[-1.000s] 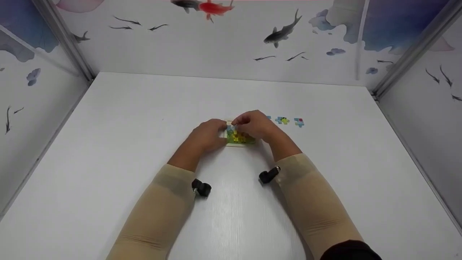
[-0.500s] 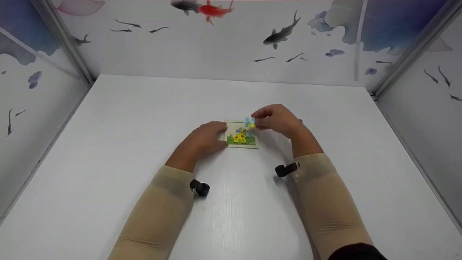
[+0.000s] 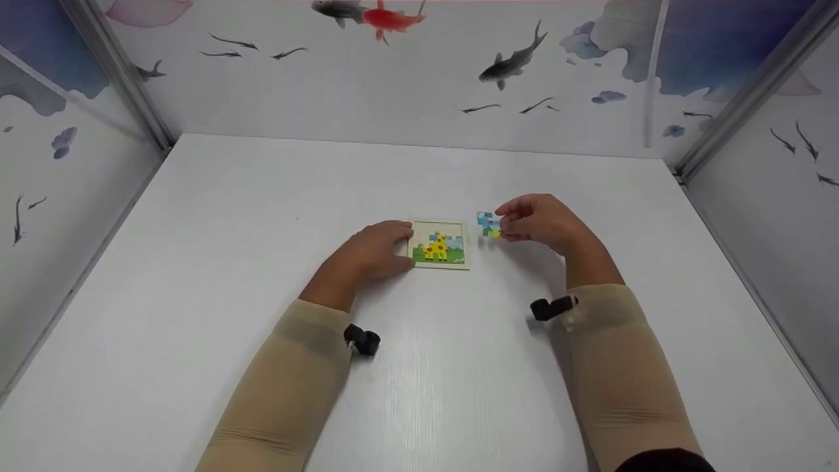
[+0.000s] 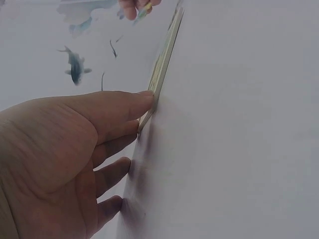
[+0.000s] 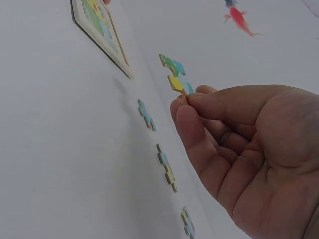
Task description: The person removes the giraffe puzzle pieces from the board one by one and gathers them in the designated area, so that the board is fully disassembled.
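Observation:
A small wooden puzzle board (image 3: 435, 266) lies flat on the white table, with a yellow giraffe picture filling its lower part and bare wood showing above. My left hand (image 3: 375, 252) grips the board's left side, thumb at the near corner and index finger at the far one. In the left wrist view the thumb (image 4: 134, 103) presses on the frame's edge. To the right of the board, my right hand (image 3: 541, 223) pinches a green, yellow and blue puzzle piece (image 5: 175, 83) between thumb and fingers, raised above the table.
In the right wrist view, three loose puzzle pieces lie in a row on the table: a blue one (image 5: 146, 115), a blue-yellow one (image 5: 167, 168) and another blue one (image 5: 187, 223). White panels with painted fish (image 3: 511, 62) enclose the table's back and sides.
My right hand has moved from over the board to its right, carrying the puzzle piece, uncovering the giraffe picture and covering the loose pieces. The left hand stays on the board.

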Demonstrator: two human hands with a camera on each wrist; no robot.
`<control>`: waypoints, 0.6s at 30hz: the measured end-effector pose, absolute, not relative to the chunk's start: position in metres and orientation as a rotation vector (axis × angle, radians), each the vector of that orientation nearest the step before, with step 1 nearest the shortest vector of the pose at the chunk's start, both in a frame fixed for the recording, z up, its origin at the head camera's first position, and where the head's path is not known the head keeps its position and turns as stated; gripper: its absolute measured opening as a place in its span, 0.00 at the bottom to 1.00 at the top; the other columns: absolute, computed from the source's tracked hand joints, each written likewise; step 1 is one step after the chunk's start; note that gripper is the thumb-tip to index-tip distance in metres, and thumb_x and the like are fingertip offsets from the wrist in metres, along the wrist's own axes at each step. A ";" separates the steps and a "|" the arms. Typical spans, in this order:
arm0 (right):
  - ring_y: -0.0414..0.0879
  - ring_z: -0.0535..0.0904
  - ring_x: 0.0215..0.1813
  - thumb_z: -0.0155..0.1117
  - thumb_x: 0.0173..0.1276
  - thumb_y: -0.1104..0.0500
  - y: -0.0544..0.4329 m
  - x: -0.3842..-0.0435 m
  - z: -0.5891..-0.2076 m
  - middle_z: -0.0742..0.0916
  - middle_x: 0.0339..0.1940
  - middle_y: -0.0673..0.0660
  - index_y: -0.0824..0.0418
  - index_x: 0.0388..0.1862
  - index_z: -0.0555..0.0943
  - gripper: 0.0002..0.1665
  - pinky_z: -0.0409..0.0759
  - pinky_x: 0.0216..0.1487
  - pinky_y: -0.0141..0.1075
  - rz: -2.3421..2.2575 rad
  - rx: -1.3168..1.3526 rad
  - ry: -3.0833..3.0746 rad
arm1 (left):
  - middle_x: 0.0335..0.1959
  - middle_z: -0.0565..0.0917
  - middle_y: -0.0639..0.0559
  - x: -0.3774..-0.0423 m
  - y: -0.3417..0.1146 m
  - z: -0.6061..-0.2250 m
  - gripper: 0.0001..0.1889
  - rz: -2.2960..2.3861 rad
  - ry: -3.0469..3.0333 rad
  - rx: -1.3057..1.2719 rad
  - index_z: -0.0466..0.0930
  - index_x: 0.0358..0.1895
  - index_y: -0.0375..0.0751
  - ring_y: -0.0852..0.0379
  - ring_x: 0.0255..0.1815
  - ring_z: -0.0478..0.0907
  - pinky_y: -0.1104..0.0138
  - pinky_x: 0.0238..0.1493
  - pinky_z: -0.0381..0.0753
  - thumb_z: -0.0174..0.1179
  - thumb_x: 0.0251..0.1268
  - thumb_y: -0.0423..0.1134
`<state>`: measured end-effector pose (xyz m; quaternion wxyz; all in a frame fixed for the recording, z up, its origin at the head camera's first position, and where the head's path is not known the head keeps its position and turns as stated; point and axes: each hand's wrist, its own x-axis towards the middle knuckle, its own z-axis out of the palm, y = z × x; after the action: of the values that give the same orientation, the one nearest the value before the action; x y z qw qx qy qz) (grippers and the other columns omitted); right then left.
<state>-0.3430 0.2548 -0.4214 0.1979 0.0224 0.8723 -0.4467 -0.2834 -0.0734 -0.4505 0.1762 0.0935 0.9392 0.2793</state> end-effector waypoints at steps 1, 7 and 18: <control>0.49 0.88 0.53 0.72 0.75 0.59 0.255 -0.343 -0.422 0.86 0.54 0.57 0.54 0.64 0.85 0.20 0.89 0.57 0.34 -1.254 0.069 2.432 | 0.88 0.61 0.61 -0.283 -0.073 -0.451 0.38 0.788 2.662 0.272 0.63 0.85 0.57 0.51 0.91 0.51 0.50 0.91 0.52 0.65 0.74 0.49; 0.49 0.88 0.51 0.74 0.73 0.60 0.255 -0.346 -0.431 0.88 0.51 0.56 0.52 0.62 0.86 0.20 0.89 0.53 0.33 -1.235 0.099 2.399 | 0.88 0.61 0.58 -0.285 -0.075 -0.452 0.38 0.788 2.662 0.316 0.63 0.85 0.56 0.51 0.91 0.52 0.51 0.91 0.52 0.64 0.75 0.48; 0.48 0.90 0.48 0.78 0.70 0.57 0.256 -0.347 -0.439 0.89 0.51 0.56 0.51 0.60 0.87 0.20 0.89 0.50 0.32 -1.178 0.144 2.423 | 0.88 0.60 0.60 -0.285 -0.074 -0.451 0.38 0.785 2.653 0.286 0.63 0.85 0.57 0.51 0.91 0.51 0.51 0.91 0.52 0.64 0.75 0.49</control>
<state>-0.3466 0.2564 -0.4390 0.2203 0.0520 0.8760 -0.4258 -0.2852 -0.0737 -0.4513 0.1792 0.1012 0.9384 0.2777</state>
